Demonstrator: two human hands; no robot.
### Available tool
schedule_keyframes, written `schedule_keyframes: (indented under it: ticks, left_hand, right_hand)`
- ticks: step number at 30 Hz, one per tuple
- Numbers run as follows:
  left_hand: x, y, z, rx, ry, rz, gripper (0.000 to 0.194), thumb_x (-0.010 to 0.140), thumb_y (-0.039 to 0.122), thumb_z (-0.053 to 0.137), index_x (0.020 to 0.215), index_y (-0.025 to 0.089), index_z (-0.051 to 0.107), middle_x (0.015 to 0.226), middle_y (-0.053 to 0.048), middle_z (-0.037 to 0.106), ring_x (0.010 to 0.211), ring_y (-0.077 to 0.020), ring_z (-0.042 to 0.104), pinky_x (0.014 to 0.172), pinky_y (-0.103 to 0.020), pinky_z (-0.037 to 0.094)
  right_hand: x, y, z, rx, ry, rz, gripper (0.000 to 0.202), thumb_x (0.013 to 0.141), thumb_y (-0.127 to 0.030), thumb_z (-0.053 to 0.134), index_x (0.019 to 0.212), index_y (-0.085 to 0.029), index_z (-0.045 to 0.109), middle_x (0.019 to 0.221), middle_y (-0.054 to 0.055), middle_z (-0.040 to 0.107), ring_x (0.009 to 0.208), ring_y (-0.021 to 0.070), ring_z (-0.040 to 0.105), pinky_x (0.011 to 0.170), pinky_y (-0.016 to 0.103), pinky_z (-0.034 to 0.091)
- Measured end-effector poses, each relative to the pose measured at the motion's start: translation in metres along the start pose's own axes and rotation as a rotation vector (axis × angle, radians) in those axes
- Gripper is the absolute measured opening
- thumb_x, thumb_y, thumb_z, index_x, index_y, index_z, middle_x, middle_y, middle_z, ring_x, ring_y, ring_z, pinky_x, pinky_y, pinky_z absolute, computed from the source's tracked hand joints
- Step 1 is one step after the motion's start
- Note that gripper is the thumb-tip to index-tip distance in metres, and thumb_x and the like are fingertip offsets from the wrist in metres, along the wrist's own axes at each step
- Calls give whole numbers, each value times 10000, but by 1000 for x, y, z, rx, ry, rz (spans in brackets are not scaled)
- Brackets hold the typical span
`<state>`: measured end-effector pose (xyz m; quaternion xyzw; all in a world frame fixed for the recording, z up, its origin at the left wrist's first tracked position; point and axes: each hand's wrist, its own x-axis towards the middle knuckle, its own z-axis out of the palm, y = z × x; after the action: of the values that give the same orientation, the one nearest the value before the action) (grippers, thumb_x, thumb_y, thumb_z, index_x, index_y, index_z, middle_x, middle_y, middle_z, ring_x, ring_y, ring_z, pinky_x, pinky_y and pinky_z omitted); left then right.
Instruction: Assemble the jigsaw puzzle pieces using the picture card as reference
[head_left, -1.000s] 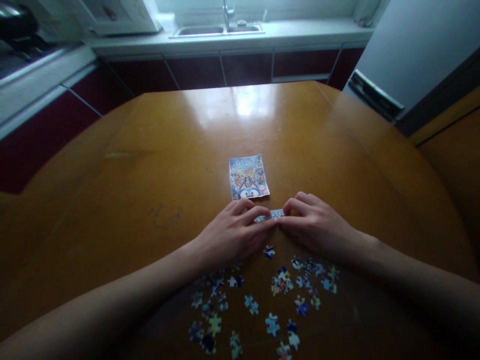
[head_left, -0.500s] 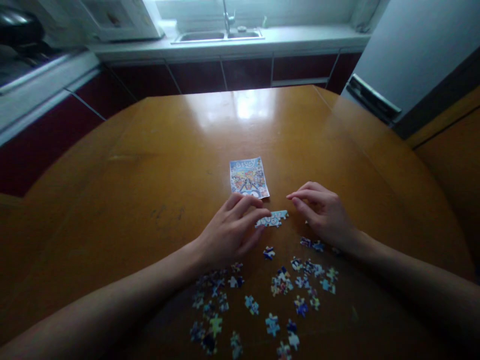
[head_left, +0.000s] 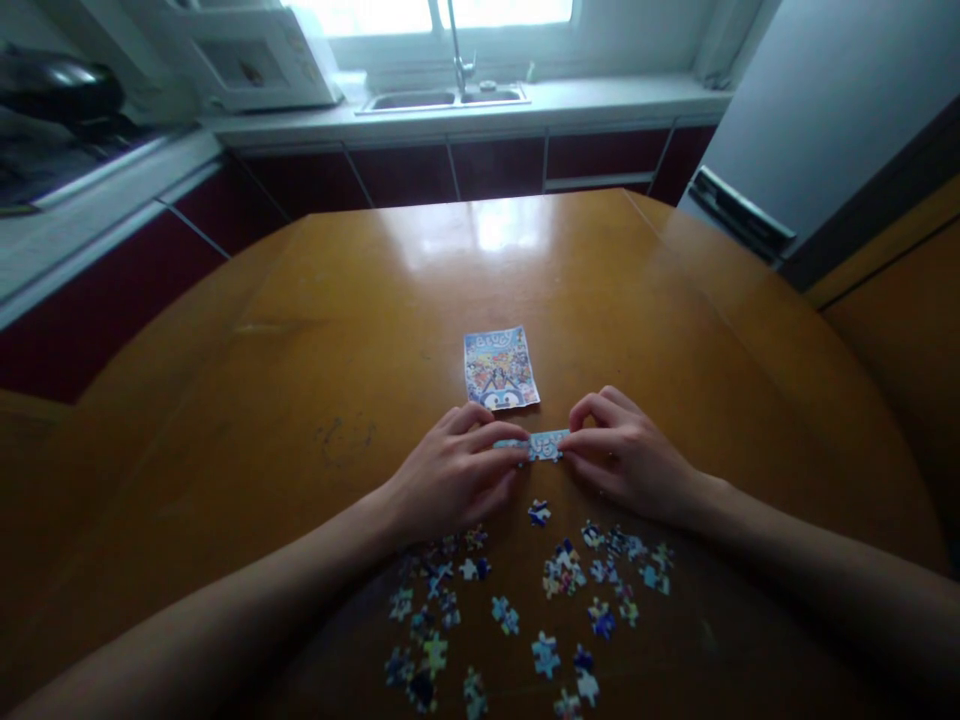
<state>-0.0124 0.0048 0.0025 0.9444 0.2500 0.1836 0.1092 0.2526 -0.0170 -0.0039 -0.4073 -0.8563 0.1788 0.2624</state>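
Microwave [head_left: 247,60]: I see it far left on the counter; no lettering is legible on it from here.
Sink [head_left: 442,98]: under the window, with the tap [head_left: 457,45] upright above it.
Table [head_left: 300,330]: glossy orange wood, carrying everything listed below.
Left hand [head_left: 450,475]: I see it palm down, fingers curled, fingertips pressing the left end of the joined strip.
Loose pieces [head_left: 525,600]: scattered on the near part of the table between my forearms; one single piece [head_left: 538,513] lies apart, just below the strip.
Reference picture [head_left: 500,368]: a small printed card lying flat just beyond the hands; blue lettering across its top reads roughly "BLUEY", though I cannot make it out with certainty.
Joined strip [head_left: 540,445]: a short row of connected pieces lying flat on the table between the two hands, just in front of the card.
Right hand [head_left: 622,455]: fingers bent, thumb and fingertips pinching the right end of the strip.
Refrigerator [head_left: 810,110]: grey, far right, no brand visible.
Change: half a second ago my right hand was lifted clear of the strip; now it is back in contact. The view has also tilted up, showing more window.
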Motion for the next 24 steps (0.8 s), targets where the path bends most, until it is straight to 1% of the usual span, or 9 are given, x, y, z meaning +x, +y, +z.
schedule_keyframes:
  ticks: [4, 8, 11, 13, 16, 17, 18, 20, 24]
  left_hand:
    - [2, 0, 1, 14, -32, 9, 269, 905, 226, 584, 1159, 271, 658, 1241, -17, 671, 1027, -208, 548, 945, -400, 455]
    - [3, 0, 3, 6, -38, 14, 284, 901, 217, 580, 1174, 258, 643, 1235, -30, 663, 1027, -211, 552, 952, -403, 461]
    - [3, 0, 3, -12, -40, 11, 276, 904, 215, 574, 1170, 248, 640, 1226, -39, 659, 1035, -218, 550, 957, -409, 462]
    - [2, 0, 2, -36, -13, 16, 309, 906, 214, 576, 1210, 242, 622, 1218, -48, 659, 1039, -217, 550, 954, -406, 469]
    - [2, 0, -1, -64, 100, 20, 396, 899, 193, 580, 1292, 238, 577, 1200, -61, 663, 1023, -207, 559, 925, -395, 486]
    - [2, 0, -2, -68, 137, 20, 406, 895, 185, 581, 1297, 240, 573, 1187, -61, 667, 1011, -204, 562, 912, -393, 491]
    - [2, 0, -2, -68, 163, 20, 402, 893, 180, 582, 1290, 243, 578, 1173, -60, 671, 997, -202, 563, 900, -392, 494]
    - [2, -1, -2, -61, 178, 25, 372, 890, 182, 590, 1255, 251, 601, 1140, -54, 674, 973, -200, 561, 883, -390, 498]
    - [2, -3, 0, -50, 170, 24, 319, 891, 184, 612, 1203, 248, 630, 1103, -53, 660, 956, -197, 546, 877, -384, 503]
  right_hand:
    - [1, -1, 1, -28, -38, -34, 150, 908, -224, 600, 908, -247, 748, 996, 78, 617, 929, 228, 492, 823, 397, 442]
    - [2, -2, 2, -56, -55, -35, 172, 935, -232, 566, 910, -237, 736, 1010, 81, 615, 946, 231, 488, 840, 403, 438]
    - [3, -4, 3, 6, -46, -21, 162, 937, -215, 563, 917, -231, 723, 998, 76, 613, 950, 226, 499, 846, 398, 445]
    - [4, -4, 3, 101, 50, 14, 157, 946, -206, 554, 952, -230, 709, 989, 72, 611, 956, 221, 518, 846, 394, 457]
    - [7, -2, -1, 211, 320, 134, 179, 973, -201, 511, 1003, -235, 684, 989, 69, 611, 976, 219, 548, 853, 403, 466]
    - [7, -1, -2, 225, 390, 169, 185, 977, -199, 500, 1001, -237, 680, 983, 68, 612, 975, 219, 556, 850, 407, 466]
    - [8, 0, -3, 233, 429, 191, 186, 978, -198, 497, 990, -238, 678, 974, 66, 614, 969, 220, 562, 847, 410, 466]
    - [8, 3, -3, 241, 433, 203, 178, 970, -199, 505, 968, -237, 678, 956, 62, 620, 956, 222, 570, 839, 414, 467]
    - [6, 7, -1, 261, 387, 200, 166, 959, -194, 518, 951, -230, 679, 949, 62, 628, 957, 223, 577, 841, 419, 472]
